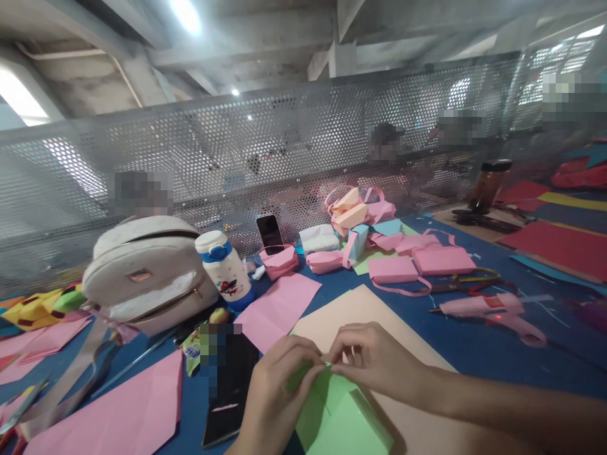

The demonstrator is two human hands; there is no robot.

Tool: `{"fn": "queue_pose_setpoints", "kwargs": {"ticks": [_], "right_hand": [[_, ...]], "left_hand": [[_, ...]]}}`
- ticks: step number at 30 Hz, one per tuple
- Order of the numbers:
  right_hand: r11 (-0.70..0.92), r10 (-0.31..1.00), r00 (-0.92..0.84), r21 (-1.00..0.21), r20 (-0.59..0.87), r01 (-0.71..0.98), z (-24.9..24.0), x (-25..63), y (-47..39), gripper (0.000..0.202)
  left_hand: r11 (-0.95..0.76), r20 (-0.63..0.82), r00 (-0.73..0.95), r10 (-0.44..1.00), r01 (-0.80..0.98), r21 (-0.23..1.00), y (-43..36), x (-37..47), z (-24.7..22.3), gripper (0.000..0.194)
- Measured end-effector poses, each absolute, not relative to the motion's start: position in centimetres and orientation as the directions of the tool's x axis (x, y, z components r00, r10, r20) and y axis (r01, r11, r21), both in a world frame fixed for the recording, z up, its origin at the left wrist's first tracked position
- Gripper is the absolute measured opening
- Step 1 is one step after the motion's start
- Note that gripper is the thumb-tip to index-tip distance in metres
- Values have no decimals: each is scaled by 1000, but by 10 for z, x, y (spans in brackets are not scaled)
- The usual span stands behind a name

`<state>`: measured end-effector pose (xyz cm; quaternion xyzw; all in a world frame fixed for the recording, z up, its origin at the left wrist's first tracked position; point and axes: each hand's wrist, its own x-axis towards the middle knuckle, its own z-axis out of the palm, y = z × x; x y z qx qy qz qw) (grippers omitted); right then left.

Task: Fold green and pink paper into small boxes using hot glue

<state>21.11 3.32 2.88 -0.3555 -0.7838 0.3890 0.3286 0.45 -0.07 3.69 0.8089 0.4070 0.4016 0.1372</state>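
A sheet of light green paper [341, 414], folded and creased, lies over peach paper [379, 309] in front of me. My left hand [287, 379] pinches the far edge of the green paper between thumb and fingers. Close beside it, my right hand [370, 354] pinches the same edge, and the fingertips of both hands nearly meet. On its right side the green paper has a raised, folded flap. Left of my left hand lies a dark phone [232, 379].
A pink glue gun [493, 309] and scissors [474, 281] lie right. Pink paper bags [393, 268] stand farther back, near a white bottle [225, 268] and white backpack [147, 272]. Pink sheets [118, 411] lie left. A perforated metal panel [284, 151] borders the blue table.
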Motion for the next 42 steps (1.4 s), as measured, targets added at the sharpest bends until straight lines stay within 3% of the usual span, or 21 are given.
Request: {"fn": "queue_pose_setpoints", "kwargs": {"ticks": [8,15,22,29,33,39,42], "right_hand": [[420,813,-538,-864,223,277,26,210,34,7],[418,804,-555,-867,215,269,32,210,30,3],[460,798,-544,-847,261,267,30,211,30,7],[503,787,-545,-811,289,297,28,210,29,8],[513,784,-545,-805,298,297,27,210,29,8],[539,764,-550,-802,337,258,28,211,27,11],[563,744,-556,-795,369,225,28,211,26,14]], "left_hand": [[-589,492,336,803,570,573,-1,5,36,10],[-592,520,290,804,482,646,-4,6,38,11],[-304,267,147,952,403,863,2,9,41,2],[-147,94,154,984,379,914,6,7,42,7],[-180,132,144,981,393,902,1,8,44,7],[-418,390,152,908,403,814,-5,10,41,13],[-429,393,175,903,435,791,-4,10,41,14]]}}
